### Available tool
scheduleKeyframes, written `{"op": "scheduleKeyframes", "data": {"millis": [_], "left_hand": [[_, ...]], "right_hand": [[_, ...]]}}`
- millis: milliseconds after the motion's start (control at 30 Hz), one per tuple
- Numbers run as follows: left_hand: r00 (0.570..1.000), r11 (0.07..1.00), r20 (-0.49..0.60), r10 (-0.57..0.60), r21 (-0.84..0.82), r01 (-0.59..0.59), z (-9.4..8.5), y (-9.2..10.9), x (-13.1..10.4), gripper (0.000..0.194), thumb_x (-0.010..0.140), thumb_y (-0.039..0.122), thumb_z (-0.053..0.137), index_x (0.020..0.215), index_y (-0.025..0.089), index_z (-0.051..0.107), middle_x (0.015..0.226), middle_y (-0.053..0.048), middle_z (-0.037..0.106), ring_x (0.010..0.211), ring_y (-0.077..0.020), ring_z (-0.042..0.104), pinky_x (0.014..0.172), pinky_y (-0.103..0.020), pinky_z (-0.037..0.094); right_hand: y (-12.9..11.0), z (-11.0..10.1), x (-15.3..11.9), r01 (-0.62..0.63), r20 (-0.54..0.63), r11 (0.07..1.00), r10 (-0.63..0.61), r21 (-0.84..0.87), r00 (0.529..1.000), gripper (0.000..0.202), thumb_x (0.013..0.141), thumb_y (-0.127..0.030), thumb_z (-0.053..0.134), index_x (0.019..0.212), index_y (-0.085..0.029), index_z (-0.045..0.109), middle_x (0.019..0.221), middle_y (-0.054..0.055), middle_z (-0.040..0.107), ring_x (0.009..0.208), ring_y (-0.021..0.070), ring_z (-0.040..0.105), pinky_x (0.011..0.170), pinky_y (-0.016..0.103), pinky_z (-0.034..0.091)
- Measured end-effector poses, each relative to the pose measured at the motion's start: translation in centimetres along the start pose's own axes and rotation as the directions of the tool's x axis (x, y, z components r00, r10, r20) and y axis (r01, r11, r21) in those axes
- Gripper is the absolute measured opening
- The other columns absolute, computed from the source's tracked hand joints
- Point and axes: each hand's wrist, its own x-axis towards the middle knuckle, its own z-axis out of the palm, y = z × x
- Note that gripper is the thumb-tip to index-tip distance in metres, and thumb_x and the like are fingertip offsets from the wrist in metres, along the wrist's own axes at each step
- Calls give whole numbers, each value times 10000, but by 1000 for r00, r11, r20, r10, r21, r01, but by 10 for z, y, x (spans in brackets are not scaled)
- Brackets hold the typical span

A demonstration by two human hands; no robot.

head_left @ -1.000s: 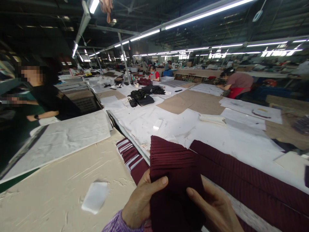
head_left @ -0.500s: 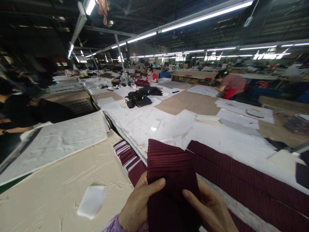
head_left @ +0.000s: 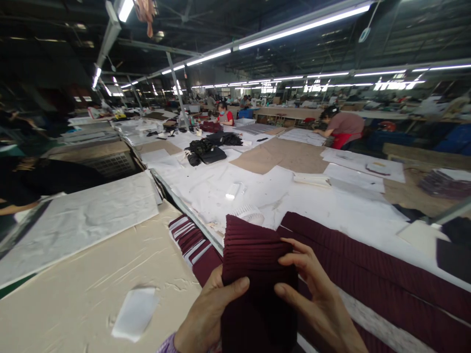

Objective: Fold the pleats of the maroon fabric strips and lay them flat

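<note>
A long table (head_left: 257, 191) papered in white runs down the factory floor; at its near end, a folded piece of pleated maroon cloth (head_left: 257, 274) is held upright. The left hand (head_left: 206, 314) pinches its side, while the right hand (head_left: 312, 299) grips the top corner. Keeping the pleats aligned likely demands even tension.

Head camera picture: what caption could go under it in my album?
Two hands, left and right, hold pleated dark red cloth over a long table.
</note>
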Motion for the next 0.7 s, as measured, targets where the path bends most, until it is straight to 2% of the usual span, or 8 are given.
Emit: {"op": "scheduleKeyframes", "data": {"millis": [133, 267, 367, 467, 533, 700], "left_hand": [[1000, 1000, 11, -9, -4, 9, -2, 0, 0, 310, 705, 148, 737, 1012, 186, 710, 901, -73, 750, 897, -229, 691, 885, -347, 514], [998, 999, -53, 36, 2, -36, -6, 3, 2, 296, 720, 159, 732, 1013, 187, 704, 900, -69, 750, 879, -215, 695, 863, -331, 523], [992, 997, -93, 83, 9, -83, -7, 4, 4, 280, 727, 172, 731, 1004, 196, 700, 910, -59, 749, 876, -204, 696, 841, -311, 529], [992, 996, -81, 93, 19, -91, -6, 3, 7, 246, 722, 178, 734, 966, 182, 704, 901, -67, 749, 878, -212, 695, 809, -297, 537], [995, 996, -56, 88, 16, -87, -5, 3, 8, 241, 715, 180, 738, 954, 175, 705, 898, -73, 749, 878, -219, 696, 799, -297, 540], [996, 996, 5, 90, -1, -90, -4, 3, 10, 277, 701, 167, 739, 975, 184, 704, 934, -77, 748, 884, -223, 695, 845, -327, 530]], "right_hand": [[0, 3, 3, -119, 46, 983, 114, 141, 992, 219, 749, -389, 733, 924, -304, 629, 1290, 25, 483, 1182, 219, 512, 911, 292, 474], [3, 8, -4, -222, 120, 931, 195, 290, 973, 186, 781, -368, 707, 939, -277, 667, 1332, 45, 447, 1138, 231, 560, 900, 297, 500], [2, 12, -9, -293, 206, 889, 232, 352, 951, 207, 816, -369, 669, 993, -263, 691, 1291, 65, 530, 1087, 243, 594, 858, 301, 524], [-1, 14, -10, -418, 324, 833, 308, 363, 895, 276, 839, -377, 645, 1085, -261, 689, 1107, 53, 675, 991, 232, 643, 850, 304, 533], [-3, 13, -9, -476, 353, 807, 358, 349, 865, 302, 840, -391, 644, 1108, -258, 688, 1024, 38, 715, 949, 230, 661, 839, 303, 539], [-4, 11, -5, -485, 353, 824, 379, 291, 855, 311, 837, -415, 640, 1099, -258, 700, 1010, 27, 725, 906, 226, 668, 770, 278, 552]]}}
